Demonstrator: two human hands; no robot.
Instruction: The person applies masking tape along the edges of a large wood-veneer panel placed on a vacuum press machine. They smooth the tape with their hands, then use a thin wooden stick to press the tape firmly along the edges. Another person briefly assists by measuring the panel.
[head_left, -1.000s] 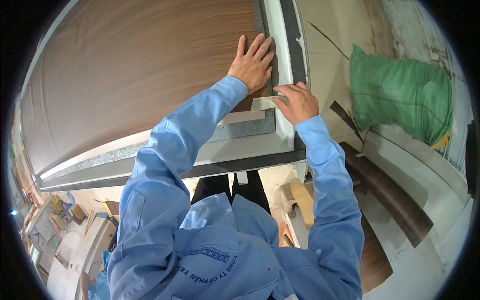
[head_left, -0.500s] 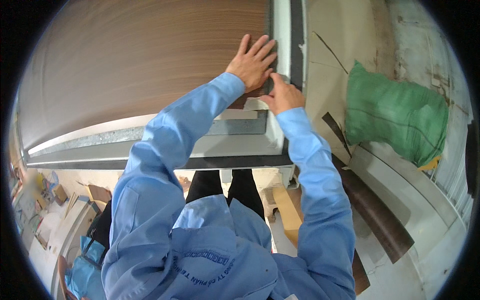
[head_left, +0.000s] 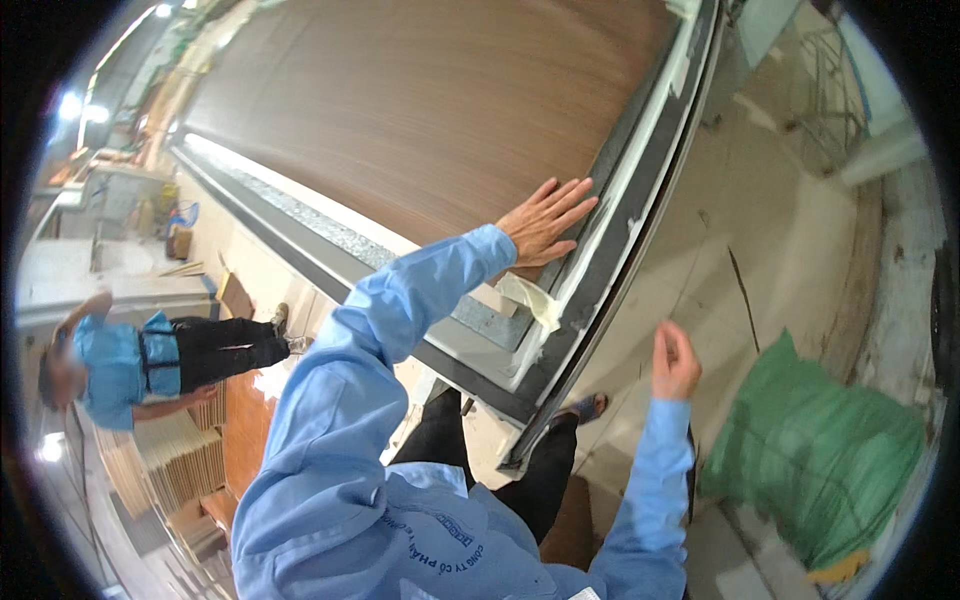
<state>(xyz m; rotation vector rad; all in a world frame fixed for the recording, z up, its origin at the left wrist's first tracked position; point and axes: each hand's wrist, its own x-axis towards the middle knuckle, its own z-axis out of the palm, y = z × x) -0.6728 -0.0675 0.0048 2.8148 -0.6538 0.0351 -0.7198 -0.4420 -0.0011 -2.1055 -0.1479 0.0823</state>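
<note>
One brown wood-grain panel (head_left: 430,120) lies inside a grey frame (head_left: 460,370), filling it up toward the frame's right edge. At the frame's near right corner a curled strip of pale masking tape (head_left: 535,298) sits between the panel and the rim; how much of it is stuck down cannot be told. Just beside the strip, a galvanized metal bar (head_left: 490,322) runs along the frame's near edge. The left hand (head_left: 548,220) rests flat and gripping nothing on the panel near that same corner, its spread fingers reaching the right edge. The right hand (head_left: 677,362) hangs apart, beyond the frame's right edge, fingers loosely bent; whether it pinches anything cannot be made out.

The step in hand looks like steadying the panel while the corner's tape is dealt with, whether laid or peeled. The next move would call for the right hand to reach the strip's free end while the left keeps the panel steady.

Farther out, a green woven sack (head_left: 815,450) lies to the right, and a co-worker (head_left: 110,350) stands to the left.
</note>
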